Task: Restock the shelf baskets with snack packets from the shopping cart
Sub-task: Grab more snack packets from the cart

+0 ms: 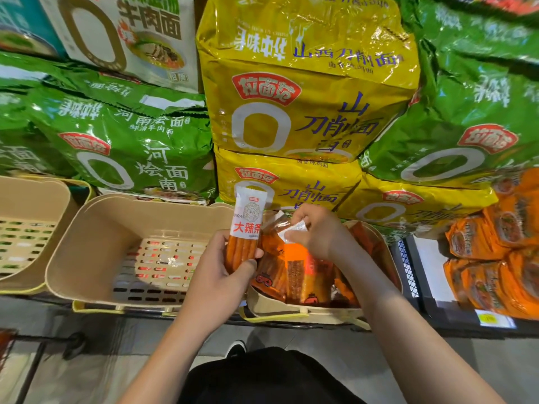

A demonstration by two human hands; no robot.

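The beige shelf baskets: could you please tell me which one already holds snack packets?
The right basket, under both hands, is packed with orange packets. The middle basket and the left basket show bare slotted bottoms.

The snack packet [246,228] read 大辣条 in red on its white top. The yellow bags [306,112] bore a red 拉面范 badge and 山西刀削面. The left green bag [131,150] carried 河南烩面, and the far white bag [140,33] showed 牛肉面.

I see the middle basket [87,243] open from above; noodle bags [140,158] overhang its back rim.
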